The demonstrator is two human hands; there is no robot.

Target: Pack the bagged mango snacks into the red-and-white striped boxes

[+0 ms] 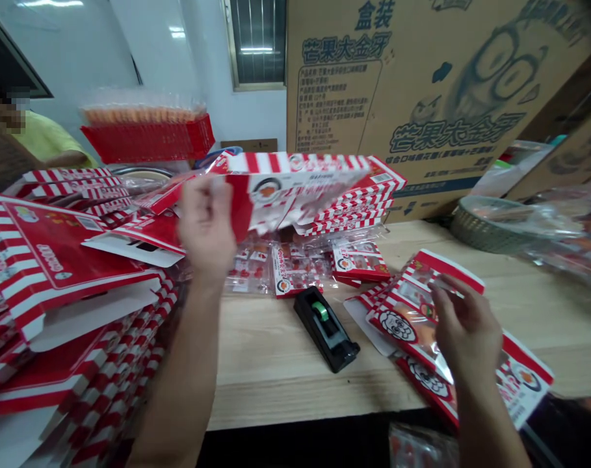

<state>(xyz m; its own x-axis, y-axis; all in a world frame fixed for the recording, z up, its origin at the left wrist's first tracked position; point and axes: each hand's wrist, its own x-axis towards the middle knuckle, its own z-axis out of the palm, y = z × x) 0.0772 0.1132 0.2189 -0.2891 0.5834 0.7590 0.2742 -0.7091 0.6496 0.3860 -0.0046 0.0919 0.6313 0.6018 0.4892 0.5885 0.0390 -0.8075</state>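
Note:
My left hand [206, 224] is raised and blurred, gripping a flat red-and-white striped carton [295, 195] that extends to the right of it. My right hand [465, 328] pinches a clear plastic snack packet [402, 318] with a red-and-white printed card inside. More such packets [522, 380] lie under and beyond that hand, at the table's front edge. A small heap of wrapped packets [285, 270] lies beneath the raised carton. A black tape dispenser [327, 328] with a green roll stands between my two hands.
Tall stacks of flat striped cartons [46, 260] rise at the left of the light wooden table [295, 370]. A large printed cardboard box [412, 97] stands behind it, beside a woven basket [490, 224]. A person in a yellow shirt [46, 140] is at the far left.

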